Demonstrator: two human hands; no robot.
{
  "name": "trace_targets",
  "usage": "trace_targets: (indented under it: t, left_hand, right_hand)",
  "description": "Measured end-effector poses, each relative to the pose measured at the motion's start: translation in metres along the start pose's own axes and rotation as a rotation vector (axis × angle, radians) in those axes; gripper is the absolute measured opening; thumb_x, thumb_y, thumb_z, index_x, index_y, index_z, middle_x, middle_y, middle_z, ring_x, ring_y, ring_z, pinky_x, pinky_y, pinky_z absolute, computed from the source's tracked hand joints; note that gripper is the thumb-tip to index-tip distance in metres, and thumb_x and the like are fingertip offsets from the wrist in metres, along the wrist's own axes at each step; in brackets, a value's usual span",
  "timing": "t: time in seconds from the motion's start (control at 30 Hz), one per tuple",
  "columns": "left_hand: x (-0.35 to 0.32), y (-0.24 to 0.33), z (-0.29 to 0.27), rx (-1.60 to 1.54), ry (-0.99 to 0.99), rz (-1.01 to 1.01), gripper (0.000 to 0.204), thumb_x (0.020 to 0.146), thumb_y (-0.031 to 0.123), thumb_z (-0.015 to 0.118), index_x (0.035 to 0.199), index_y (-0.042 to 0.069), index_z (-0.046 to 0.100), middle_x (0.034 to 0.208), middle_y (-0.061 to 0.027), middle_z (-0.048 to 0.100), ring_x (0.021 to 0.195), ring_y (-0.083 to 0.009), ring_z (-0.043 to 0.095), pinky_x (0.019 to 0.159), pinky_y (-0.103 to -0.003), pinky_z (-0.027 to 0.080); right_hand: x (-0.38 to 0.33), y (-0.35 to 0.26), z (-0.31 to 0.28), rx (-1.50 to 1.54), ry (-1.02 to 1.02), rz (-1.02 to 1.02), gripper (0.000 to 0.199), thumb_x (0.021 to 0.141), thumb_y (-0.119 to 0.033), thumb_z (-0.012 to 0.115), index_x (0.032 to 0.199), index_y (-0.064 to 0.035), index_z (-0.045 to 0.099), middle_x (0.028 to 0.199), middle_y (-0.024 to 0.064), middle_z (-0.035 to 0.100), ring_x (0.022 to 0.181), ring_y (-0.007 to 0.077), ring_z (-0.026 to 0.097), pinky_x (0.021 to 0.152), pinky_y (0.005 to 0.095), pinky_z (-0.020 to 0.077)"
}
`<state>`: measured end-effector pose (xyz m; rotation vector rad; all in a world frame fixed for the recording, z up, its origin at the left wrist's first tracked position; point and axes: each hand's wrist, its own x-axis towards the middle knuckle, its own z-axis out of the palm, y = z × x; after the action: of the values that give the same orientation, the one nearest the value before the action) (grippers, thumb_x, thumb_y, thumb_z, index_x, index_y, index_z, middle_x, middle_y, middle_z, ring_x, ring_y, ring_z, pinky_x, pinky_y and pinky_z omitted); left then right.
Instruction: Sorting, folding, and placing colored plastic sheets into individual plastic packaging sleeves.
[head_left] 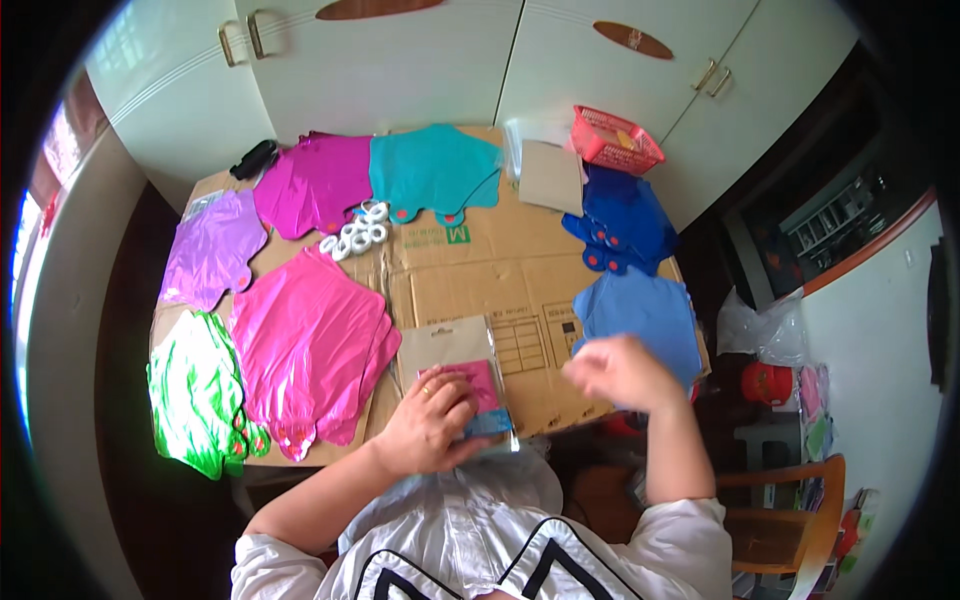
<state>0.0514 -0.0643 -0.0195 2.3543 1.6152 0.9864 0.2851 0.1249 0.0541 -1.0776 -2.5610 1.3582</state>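
At the near edge of the cardboard-covered table lies a clear plastic packet [492, 425] with a beige card backing [445, 343]. Inside or on it are a folded pink piece [484, 378] and a blue strip. My left hand [428, 422], a ring on one finger, is closed over the packet's left side with fingers curled. My right hand [628, 372] is raised over the near end of the light blue foil sheets [645, 308]. Its fingers are loosely bent, with the tips slightly apart and nothing visible in them.
Flat foil stacks surround the packet: pink [305, 335], green [190, 385], purple [212, 250], magenta [318, 180], teal [432, 168] and dark blue [628, 215]. White ribbon rolls [355, 235], a beige card [550, 175] and a red basket [615, 140] lie farther back. A wooden chair [825, 520] stands right.
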Motion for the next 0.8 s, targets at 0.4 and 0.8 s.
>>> trace_targets:
  t: [0.4,0.8]
  left_hand:
    - [0.009,-0.007,0.003,-0.001,0.005,-0.067,0.048,0.07,0.03,0.08,0.107,0.004,0.063,0.113,-0.0141,0.058,0.115,-0.0345,0.055,0.103,-0.055,0.039]
    - [0.009,-0.018,0.002,0.087,-0.146,-0.066,0.035,0.075,0.015,0.068,0.11,0.01,0.065,0.118,-0.0073,0.059,0.12,-0.0266,0.053,0.105,-0.05,0.039]
  right_hand:
    - [0.283,0.082,-0.255,-0.351,0.795,-0.086,0.015,0.077,-0.017,0.072,0.089,-0.0086,0.073,0.084,0.0107,0.072,0.082,0.0237,0.07,0.075,0.0358,0.0537]
    - [0.396,0.104,-0.271,-0.918,0.255,0.121,0.036,0.079,-0.002,0.058,0.114,-0.0076,0.065,0.118,0.0168,0.065,0.113,0.0326,0.06,0.098,0.04,0.0468]
